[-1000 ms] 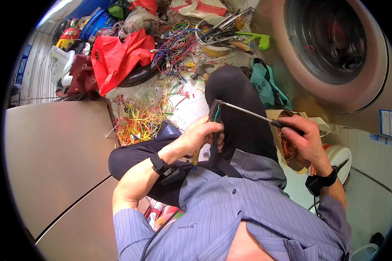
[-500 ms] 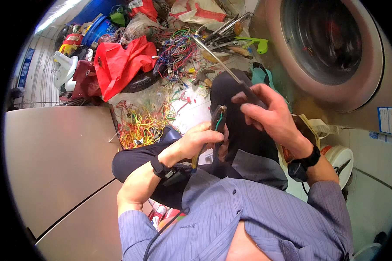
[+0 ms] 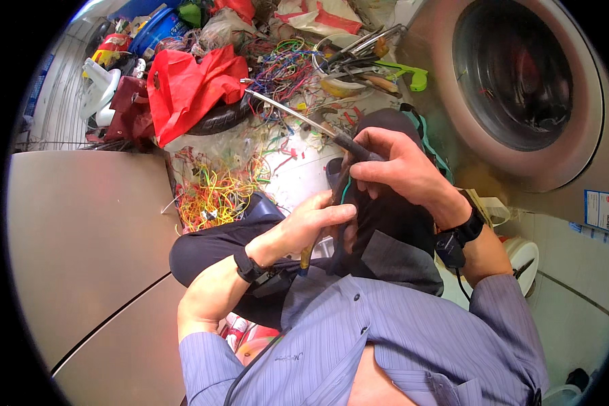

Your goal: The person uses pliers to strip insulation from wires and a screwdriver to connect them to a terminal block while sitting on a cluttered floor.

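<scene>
My left hand point(image 3: 310, 224) is closed around a pair of pliers point(image 3: 306, 257) with a yellow and blue handle, above my lap. A short green strip point(image 3: 346, 190), perhaps wire, shows along the dark jaws, whose tips are partly hidden by my right hand point(image 3: 404, 169). That hand is closed on the dark handle of a long thin metal rod point(image 3: 292, 114), its shaft pointing up and left over the floor. I cannot make out which tool the rod is. The handle end lies close by the pliers' jaws.
A heap of yellow, green and red wires point(image 3: 213, 196) lies left of my knees. Beyond are tangled wires point(image 3: 284, 74), a red bag point(image 3: 193, 91), a tire point(image 3: 216, 120) and a bowl of tools point(image 3: 345, 86). A washing machine point(image 3: 446, 88) stands at right, a metallic panel point(image 3: 88, 230) at left.
My right hand has moved in toward the pliers, and the rod has swung leftward to a flatter angle. The left hand keeps its grip on the pliers. The view has shifted slightly.
</scene>
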Action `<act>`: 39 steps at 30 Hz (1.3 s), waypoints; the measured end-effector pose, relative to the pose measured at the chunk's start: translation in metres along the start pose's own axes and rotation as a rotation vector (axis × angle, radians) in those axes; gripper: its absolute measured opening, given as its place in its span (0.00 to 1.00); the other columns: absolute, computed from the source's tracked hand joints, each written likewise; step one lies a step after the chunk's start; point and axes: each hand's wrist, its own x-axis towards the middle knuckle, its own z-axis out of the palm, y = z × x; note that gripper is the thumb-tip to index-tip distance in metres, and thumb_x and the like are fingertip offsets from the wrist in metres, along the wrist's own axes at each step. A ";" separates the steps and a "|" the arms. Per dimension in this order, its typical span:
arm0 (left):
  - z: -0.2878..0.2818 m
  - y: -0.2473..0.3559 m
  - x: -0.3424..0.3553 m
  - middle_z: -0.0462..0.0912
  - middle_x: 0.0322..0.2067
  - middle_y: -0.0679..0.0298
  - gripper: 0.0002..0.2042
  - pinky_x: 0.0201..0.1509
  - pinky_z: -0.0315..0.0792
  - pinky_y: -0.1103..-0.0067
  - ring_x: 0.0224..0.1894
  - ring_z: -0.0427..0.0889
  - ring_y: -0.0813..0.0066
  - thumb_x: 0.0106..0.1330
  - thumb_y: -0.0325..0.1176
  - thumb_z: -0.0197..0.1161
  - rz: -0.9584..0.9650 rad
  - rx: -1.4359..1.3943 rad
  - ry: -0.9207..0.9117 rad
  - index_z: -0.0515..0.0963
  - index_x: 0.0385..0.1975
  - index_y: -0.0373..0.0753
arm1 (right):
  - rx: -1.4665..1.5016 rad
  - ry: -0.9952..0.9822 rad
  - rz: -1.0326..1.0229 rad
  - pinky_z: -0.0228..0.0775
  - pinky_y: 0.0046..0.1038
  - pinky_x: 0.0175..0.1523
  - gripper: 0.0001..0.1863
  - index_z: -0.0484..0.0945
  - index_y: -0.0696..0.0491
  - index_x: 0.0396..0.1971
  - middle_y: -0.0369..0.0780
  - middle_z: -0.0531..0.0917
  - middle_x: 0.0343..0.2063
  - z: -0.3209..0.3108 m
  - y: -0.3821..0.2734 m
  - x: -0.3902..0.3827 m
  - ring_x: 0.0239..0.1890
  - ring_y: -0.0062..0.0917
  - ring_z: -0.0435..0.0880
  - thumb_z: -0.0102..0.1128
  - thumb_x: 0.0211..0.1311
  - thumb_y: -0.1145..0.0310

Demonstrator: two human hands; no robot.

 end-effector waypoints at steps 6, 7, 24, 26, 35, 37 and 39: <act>0.002 -0.018 0.002 0.81 0.29 0.58 0.18 0.35 0.79 0.72 0.30 0.84 0.64 0.72 0.41 0.58 -0.053 -0.176 0.079 0.69 0.54 0.37 | -0.049 -0.058 0.045 0.71 0.21 0.29 0.12 0.77 0.60 0.40 0.35 0.80 0.25 -0.005 0.016 0.016 0.24 0.17 0.79 0.67 0.57 0.75; 0.001 -0.018 0.001 0.81 0.30 0.58 0.17 0.36 0.79 0.71 0.30 0.84 0.64 0.72 0.41 0.58 -0.078 -0.125 0.081 0.69 0.54 0.38 | -0.032 -0.084 0.077 0.71 0.21 0.30 0.12 0.77 0.60 0.40 0.35 0.80 0.26 -0.006 0.015 0.016 0.24 0.17 0.79 0.66 0.57 0.75; -0.001 -0.032 0.003 0.77 0.30 0.70 0.14 0.31 0.69 0.82 0.29 0.75 0.83 0.71 0.43 0.60 -0.149 0.102 0.287 0.76 0.42 0.37 | -0.114 -0.092 0.077 0.74 0.22 0.33 0.12 0.76 0.59 0.42 0.35 0.81 0.28 -0.015 0.029 0.016 0.27 0.17 0.80 0.64 0.58 0.78; 0.005 -0.023 0.000 0.77 0.27 0.71 0.13 0.27 0.66 0.83 0.25 0.74 0.84 0.71 0.43 0.60 -0.142 0.104 0.306 0.77 0.40 0.38 | -0.110 -0.074 0.044 0.73 0.21 0.32 0.12 0.76 0.59 0.42 0.35 0.81 0.27 -0.010 0.028 0.015 0.26 0.16 0.80 0.64 0.59 0.77; 0.007 -0.030 -0.004 0.74 0.25 0.75 0.10 0.19 0.60 0.83 0.18 0.66 0.88 0.74 0.41 0.57 -0.062 0.099 0.436 0.75 0.40 0.42 | -0.277 0.321 -0.019 0.72 0.23 0.33 0.17 0.77 0.61 0.38 0.37 0.80 0.26 0.026 0.057 -0.006 0.28 0.16 0.77 0.72 0.54 0.68; 0.011 -0.028 -0.004 0.72 0.24 0.75 0.09 0.20 0.60 0.83 0.18 0.65 0.88 0.74 0.41 0.56 -0.030 0.130 0.443 0.74 0.40 0.42 | -0.360 0.292 0.001 0.73 0.24 0.36 0.18 0.77 0.61 0.38 0.37 0.80 0.27 0.034 0.062 -0.006 0.30 0.17 0.77 0.72 0.52 0.67; 0.012 -0.028 -0.005 0.71 0.24 0.75 0.09 0.20 0.60 0.83 0.19 0.65 0.88 0.74 0.40 0.55 -0.009 0.183 0.461 0.73 0.40 0.41 | -0.311 0.295 0.014 0.73 0.25 0.36 0.17 0.77 0.62 0.38 0.39 0.81 0.27 0.035 0.070 -0.002 0.30 0.18 0.78 0.71 0.52 0.68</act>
